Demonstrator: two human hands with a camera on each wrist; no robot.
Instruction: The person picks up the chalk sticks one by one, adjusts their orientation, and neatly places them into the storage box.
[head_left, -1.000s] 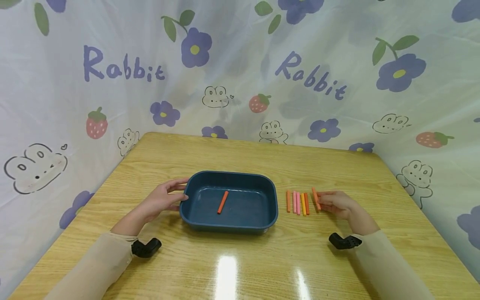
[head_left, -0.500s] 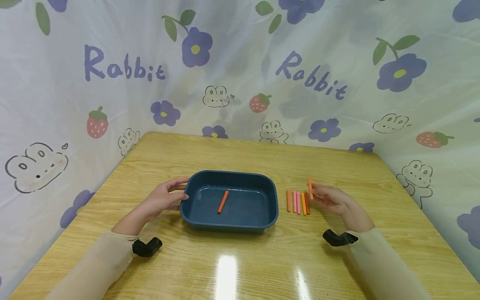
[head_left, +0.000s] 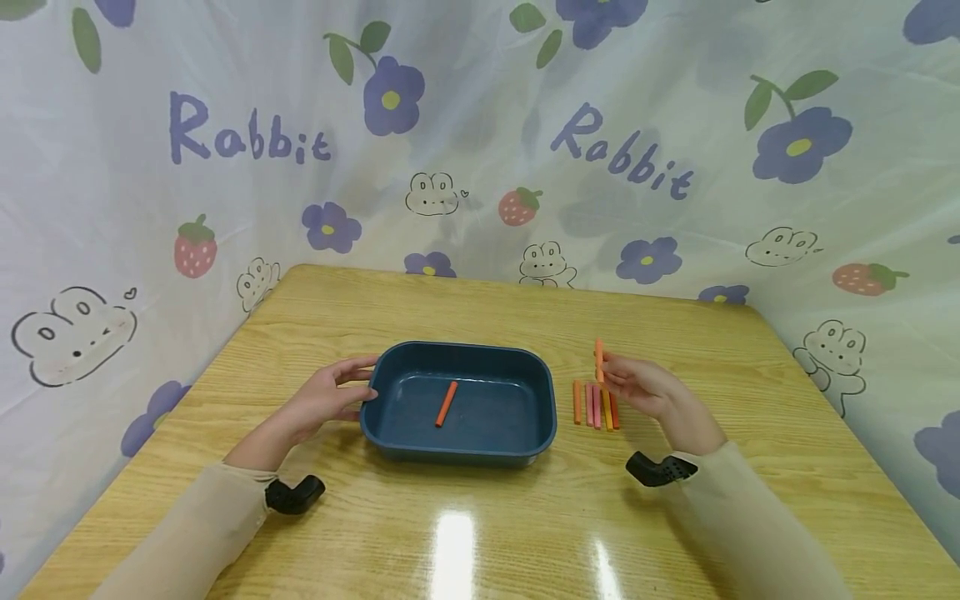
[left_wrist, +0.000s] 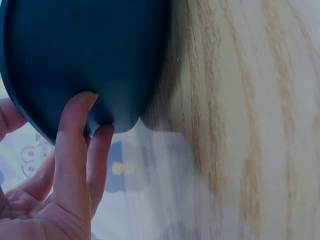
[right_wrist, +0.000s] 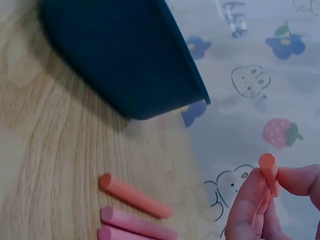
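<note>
A dark blue rectangular box (head_left: 457,455) stands on the wooden table, one red-orange stick (head_left: 446,404) lying inside. My left hand (head_left: 326,398) holds the box's left end. In the left wrist view, fingers (left_wrist: 72,150) rest against the outer wall and one digit reaches the rim. My right hand (head_left: 637,385) pinches an orange chalk-like stick (right_wrist: 268,162) between thumb and fingers, raised above the table. Below it lies a row of similar sticks: an orange one (head_left: 577,402), two pink ones (head_left: 593,408), a yellow one (head_left: 608,414) and a red-orange one (head_left: 615,413), partly hidden by the hand.
The wooden table (head_left: 480,533) extends around the box and the row. A white cloth printed with flowers, rabbits and strawberries (head_left: 480,125) hangs behind and at both sides. Black devices (head_left: 294,495) are worn at both wrists.
My right hand has lifted the orange stick and carried it left, from right of the row to above it. My left hand and the box have stayed in place.
</note>
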